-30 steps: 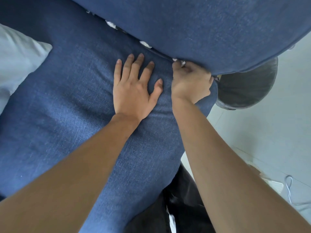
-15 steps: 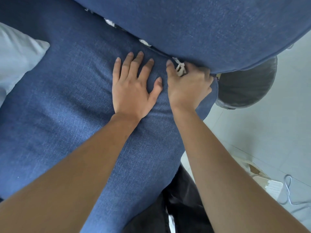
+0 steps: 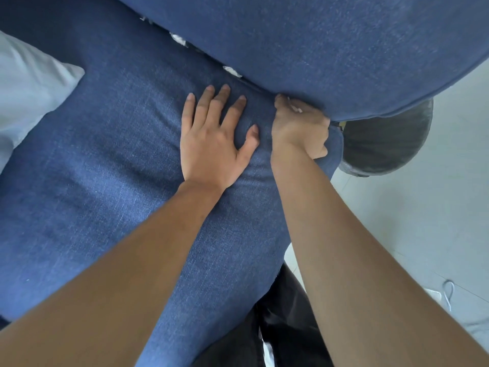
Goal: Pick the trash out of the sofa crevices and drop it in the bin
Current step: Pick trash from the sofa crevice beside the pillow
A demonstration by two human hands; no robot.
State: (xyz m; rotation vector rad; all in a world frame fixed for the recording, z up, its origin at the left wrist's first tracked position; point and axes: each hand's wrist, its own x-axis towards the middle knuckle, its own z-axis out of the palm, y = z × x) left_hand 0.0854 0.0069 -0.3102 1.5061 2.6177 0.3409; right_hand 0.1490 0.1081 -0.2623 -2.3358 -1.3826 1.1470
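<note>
My left hand (image 3: 215, 139) lies flat, fingers spread, pressing down on the blue sofa seat cushion (image 3: 105, 168). My right hand (image 3: 300, 128) is closed at the crevice under the blue backrest cushion (image 3: 317, 43), with a scrap of white paper trash (image 3: 295, 108) showing in its fingers. Two more white scraps sit in the crevice farther left, one scrap (image 3: 232, 71) near my left fingertips and another (image 3: 177, 38) beyond it. The dark grey bin (image 3: 386, 144) stands on the floor just right of the sofa end, partly hidden by the backrest.
A light grey pillow (image 3: 29, 86) lies on the seat at the left. Pale tiled floor (image 3: 423, 221) stretches to the right, with a white cord (image 3: 447, 292) at the lower right. My dark trousers (image 3: 277, 327) show at the bottom.
My right hand pulled a white scrap out of the crevice, then closed around it and rolled thumb-up. My left hand stays pressed on the seat.
</note>
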